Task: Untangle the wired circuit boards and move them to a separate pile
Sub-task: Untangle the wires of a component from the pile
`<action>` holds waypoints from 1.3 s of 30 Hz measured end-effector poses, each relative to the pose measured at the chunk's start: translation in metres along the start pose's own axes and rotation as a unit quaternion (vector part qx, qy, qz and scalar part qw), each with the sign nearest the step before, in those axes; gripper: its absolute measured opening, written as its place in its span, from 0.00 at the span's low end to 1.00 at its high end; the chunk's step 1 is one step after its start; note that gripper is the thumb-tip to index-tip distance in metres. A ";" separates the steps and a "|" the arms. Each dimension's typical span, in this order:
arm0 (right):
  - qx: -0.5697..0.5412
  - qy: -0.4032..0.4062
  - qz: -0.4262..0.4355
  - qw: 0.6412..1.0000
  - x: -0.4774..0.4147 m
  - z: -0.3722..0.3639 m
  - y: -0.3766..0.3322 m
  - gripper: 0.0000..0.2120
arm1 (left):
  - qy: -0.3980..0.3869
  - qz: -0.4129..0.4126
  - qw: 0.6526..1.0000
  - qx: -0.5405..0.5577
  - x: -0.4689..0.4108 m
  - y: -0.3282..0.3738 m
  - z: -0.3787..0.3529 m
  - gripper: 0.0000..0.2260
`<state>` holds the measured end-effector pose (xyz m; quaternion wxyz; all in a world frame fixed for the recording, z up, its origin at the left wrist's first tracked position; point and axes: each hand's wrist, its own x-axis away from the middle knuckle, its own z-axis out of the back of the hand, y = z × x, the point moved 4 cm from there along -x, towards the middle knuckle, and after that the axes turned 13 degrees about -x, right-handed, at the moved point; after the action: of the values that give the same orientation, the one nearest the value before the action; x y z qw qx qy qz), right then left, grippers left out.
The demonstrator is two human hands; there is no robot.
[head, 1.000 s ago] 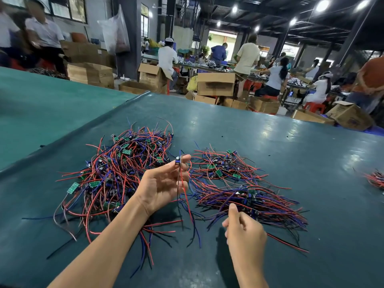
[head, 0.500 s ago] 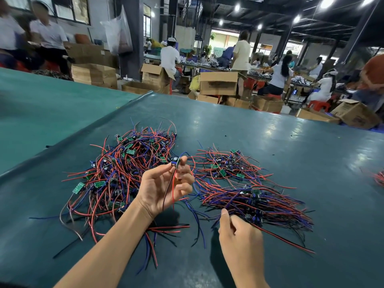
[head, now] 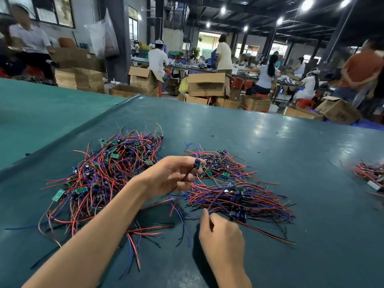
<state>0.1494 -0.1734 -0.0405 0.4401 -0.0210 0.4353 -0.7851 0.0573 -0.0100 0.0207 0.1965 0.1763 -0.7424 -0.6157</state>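
Observation:
A tangled heap of small green circuit boards with red, blue and black wires (head: 104,175) lies left of centre on the dark green table (head: 291,163). To its right sits a second, neater pile (head: 234,196) with its wires lying side by side. My left hand (head: 168,175) is raised between the two piles and pinches one small wired board (head: 197,163) at its fingertips, wires dangling below. My right hand (head: 222,235) is lower, at the near edge of the right pile, its fingers curled round thin wire ends there.
Another small bunch of wired boards (head: 369,173) lies at the table's right edge. Loose wires (head: 145,231) trail toward me between my arms. Beyond the table's far edge stand cardboard boxes (head: 205,84) and several people working at benches.
My left hand carried the pinched board rightward, from beside the tangled heap to over the right pile. My right hand stayed low at that pile's near edge.

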 end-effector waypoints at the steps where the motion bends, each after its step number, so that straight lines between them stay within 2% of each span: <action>1: 0.014 -0.014 -0.006 1.000 0.000 -0.001 -0.001 0.24 | 0.008 0.007 0.998 -0.063 -0.004 0.004 -0.002 0.12; 4: 0.048 -0.042 -0.013 0.998 -0.002 -0.001 -0.002 0.24 | 0.000 -0.020 0.983 -0.182 -0.015 0.018 -0.013 0.12; 6: 0.060 -0.046 -0.013 0.997 -0.002 0.000 -0.002 0.25 | 0.011 -0.061 0.959 -0.278 -0.020 0.028 -0.024 0.12; 8: 0.071 -0.057 -0.018 0.996 -0.001 -0.001 -0.003 0.25 | 0.044 -0.126 0.908 -0.398 -0.024 0.039 -0.036 0.12; 11: 0.093 -0.058 -0.010 0.994 -0.002 -0.002 -0.002 0.25 | 0.061 -0.207 0.830 -0.514 -0.028 0.046 -0.054 0.13; 13: 0.102 -0.059 -0.002 0.993 -0.002 -0.002 -0.004 0.25 | 0.046 -0.228 0.780 -0.581 -0.030 0.047 -0.064 0.16; 15: 0.100 -0.054 0.002 0.994 -0.002 -0.001 -0.006 0.25 | 0.023 -0.229 0.756 -0.612 -0.032 0.046 -0.070 0.18; 17: 0.097 -0.048 0.011 0.994 -0.002 0.001 -0.008 0.26 | 0.007 -0.238 0.745 -0.623 -0.033 0.046 -0.077 0.18; 19: 0.096 -0.047 0.012 0.994 -0.003 -0.001 -0.008 0.26 | -0.006 -0.252 0.748 -0.613 -0.032 0.049 -0.085 0.18; 21: 0.107 -0.054 0.010 0.993 -0.002 -0.001 -0.009 0.22 | -0.007 -0.262 0.751 -0.606 -0.037 0.052 -0.093 0.18; 23: 0.116 -0.020 0.024 0.993 -0.001 0.003 -0.012 0.19 | -0.005 -0.261 0.746 -0.613 -0.049 0.050 -0.103 0.19; 24: 0.117 -0.005 0.027 0.993 0.000 0.004 -0.012 0.19 | -0.012 -0.249 0.734 -0.631 -0.057 0.044 -0.108 0.20; 27: 0.122 -0.038 0.014 0.992 -0.002 -0.002 -0.006 0.20 | -0.039 -0.165 0.678 -0.715 -0.081 0.011 -0.110 0.22; 29: 0.116 -0.035 0.014 0.993 -0.003 -0.005 0.000 0.24 | -0.039 -0.113 0.661 -0.740 -0.088 -0.009 -0.101 0.22; 31: 0.099 -0.035 0.014 0.994 -0.003 -0.005 0.001 0.24 | -0.028 -0.084 0.649 -0.756 -0.090 -0.023 -0.091 0.22; 35: 0.091 -0.033 0.026 0.995 -0.002 -0.006 0.002 0.23 | -0.010 -0.075 0.652 -0.754 -0.088 -0.033 -0.075 0.24; 39: 0.090 -0.042 0.014 0.995 -0.002 -0.005 0.002 0.24 | -0.003 -0.099 0.663 -0.742 -0.084 -0.025 -0.072 0.20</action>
<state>0.1498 -0.1693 -0.0448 0.4691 -0.0078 0.3442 -0.8132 0.1670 -0.0332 0.0021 0.1982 0.0423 -0.0181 -0.9791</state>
